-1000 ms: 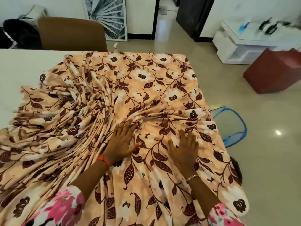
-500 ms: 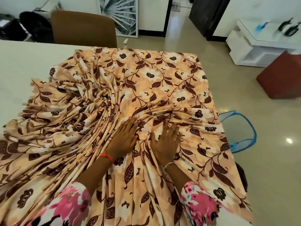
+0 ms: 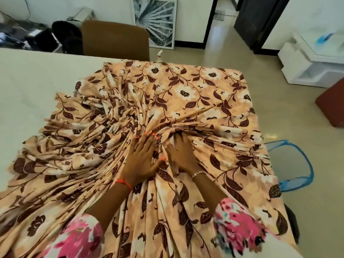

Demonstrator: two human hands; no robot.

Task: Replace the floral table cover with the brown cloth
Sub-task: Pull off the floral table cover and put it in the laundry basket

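Chair (image 3: pixel 115 40) stands behind table (image 3: pixel 28 86), blue-rimmed basket (image 3: pixel 290 164) beside bunched floral cover (image 3: pixel 195 94).

The cover (image 3: pixel 204 94), peach with white flowers and dark brown leaves, lies over the right part of the counter (image 3: pixel 28 90). Its far right stretch lies flat; the middle and left are bunched into folds fanning from the centre.
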